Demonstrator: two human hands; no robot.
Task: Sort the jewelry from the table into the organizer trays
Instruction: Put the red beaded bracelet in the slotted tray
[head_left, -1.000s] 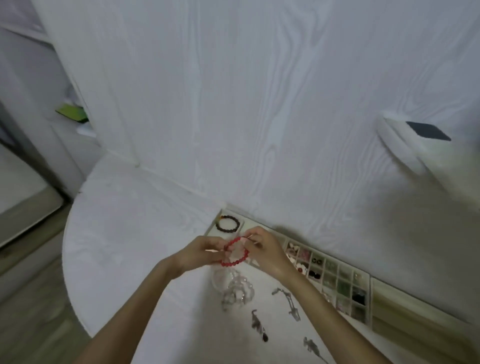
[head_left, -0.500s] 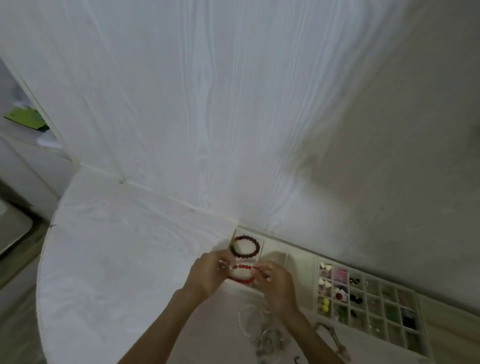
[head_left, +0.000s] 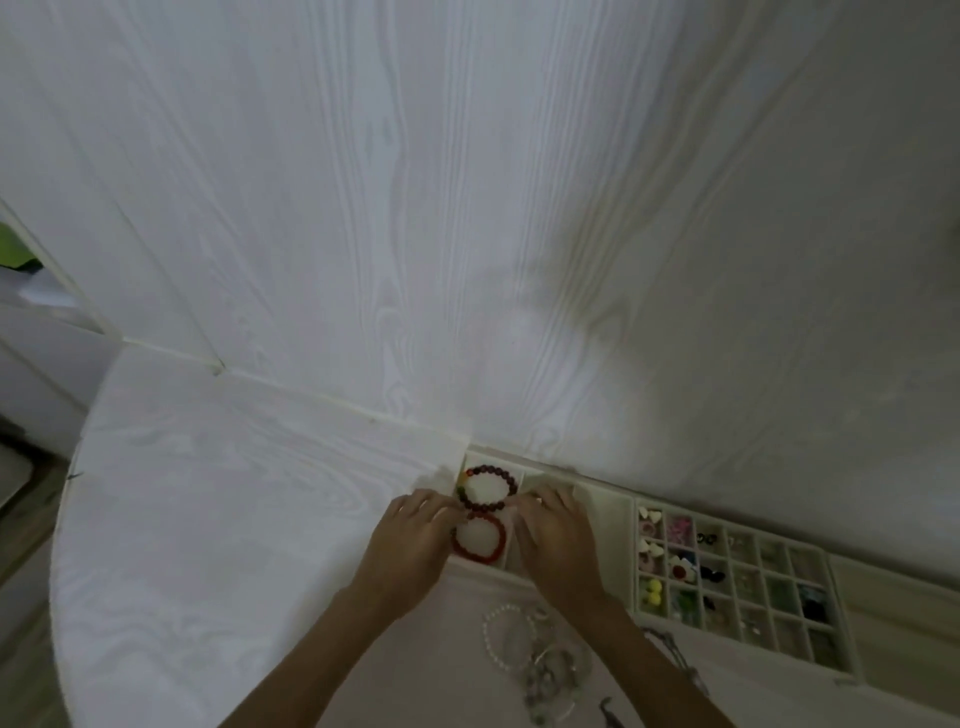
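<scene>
Bracelet (head_left: 478, 539), red beads, lies flat in the tray (head_left: 602, 506) slot between both hands, probably being settled so it fits below the dark bracelet (head_left: 487, 488) just past the fingertips. Left hand (head_left: 410, 540) and right hand (head_left: 556, 538) flank it, fingers loosely bent at its edges; whether either pinches it, cannot tell. Unsorted jewelry (head_left: 535, 660) waits near the wrists, by the right forearm.

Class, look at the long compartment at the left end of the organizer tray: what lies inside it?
A dark beaded bracelet at the far end and a red beaded bracelet nearer. The left hand and right hand cover its edges.
</scene>
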